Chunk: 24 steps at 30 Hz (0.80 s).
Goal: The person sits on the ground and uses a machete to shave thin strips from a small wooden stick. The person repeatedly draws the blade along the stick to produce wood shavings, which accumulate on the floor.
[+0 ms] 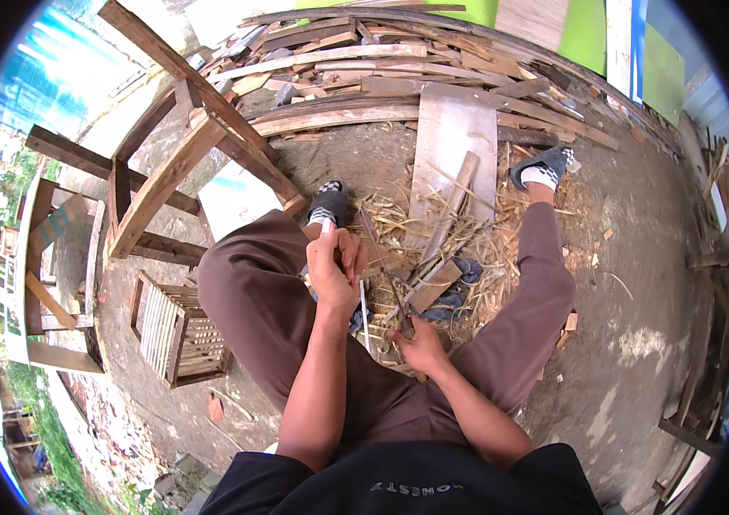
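My left hand point(335, 268) is raised in front of my left knee, its fingers curled closed round a thin pale strip point(365, 314). A pale tip also pokes out above these fingers; whether it belongs to the same strip I cannot tell. Lower down, between my thighs, my right hand point(422, 345) is closed on the handle of a knife with a long, thin, dark blade point(388, 268). The blade slants up and left, near my left hand. Curly shavings point(386, 225) and a short wooden block point(435, 286) on dark cloth lie between my legs.
A pale board point(454, 129) with a wooden stick point(459, 193) over it lies ahead. Scrap wood point(347, 73) is heaped at the back. To my left stand a wooden frame point(167, 142) and a slatted crate point(180, 330). More timber point(707, 369) leans at the right.
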Motion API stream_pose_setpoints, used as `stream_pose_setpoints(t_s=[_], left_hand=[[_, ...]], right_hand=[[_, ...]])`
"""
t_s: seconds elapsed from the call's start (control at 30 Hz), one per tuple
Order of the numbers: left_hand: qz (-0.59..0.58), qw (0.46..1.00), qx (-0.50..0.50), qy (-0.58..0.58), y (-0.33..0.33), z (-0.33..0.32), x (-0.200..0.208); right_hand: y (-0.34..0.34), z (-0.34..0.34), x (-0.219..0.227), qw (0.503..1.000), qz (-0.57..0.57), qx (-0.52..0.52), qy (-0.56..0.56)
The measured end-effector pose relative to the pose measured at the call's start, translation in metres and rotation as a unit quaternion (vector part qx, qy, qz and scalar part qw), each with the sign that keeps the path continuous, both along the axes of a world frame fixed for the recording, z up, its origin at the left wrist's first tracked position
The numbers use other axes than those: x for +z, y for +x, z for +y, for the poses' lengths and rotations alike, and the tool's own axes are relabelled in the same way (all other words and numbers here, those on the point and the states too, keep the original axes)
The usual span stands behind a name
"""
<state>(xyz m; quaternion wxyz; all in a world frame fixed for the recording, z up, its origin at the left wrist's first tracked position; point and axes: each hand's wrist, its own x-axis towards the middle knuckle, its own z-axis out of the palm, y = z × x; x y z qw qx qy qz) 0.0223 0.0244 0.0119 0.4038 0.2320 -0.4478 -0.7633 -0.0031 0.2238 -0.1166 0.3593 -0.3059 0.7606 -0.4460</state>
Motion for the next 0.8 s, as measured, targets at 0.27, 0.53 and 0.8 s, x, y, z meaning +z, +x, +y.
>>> stream_pose_setpoints(t_s=[0.27, 0.53, 0.8], left_hand=[[0.017, 1.0, 0.011, 0.006, 0.004, 0.001, -0.006], [0.044, 0.993, 0.068, 0.082, 0.007, -0.011, -0.02], [0.047, 0.994, 0.064, 0.07, -0.001, 0.001, -0.019]], right_hand=[[0.003, -0.029, 0.058, 0.999, -0.029, -0.001, 0.043], [-0.007, -0.029, 0.001, 0.993, -0.036, 0.001, 0.115], [-0.009, -0.034, -0.026, 0.985, -0.064, -0.045, 0.155]])
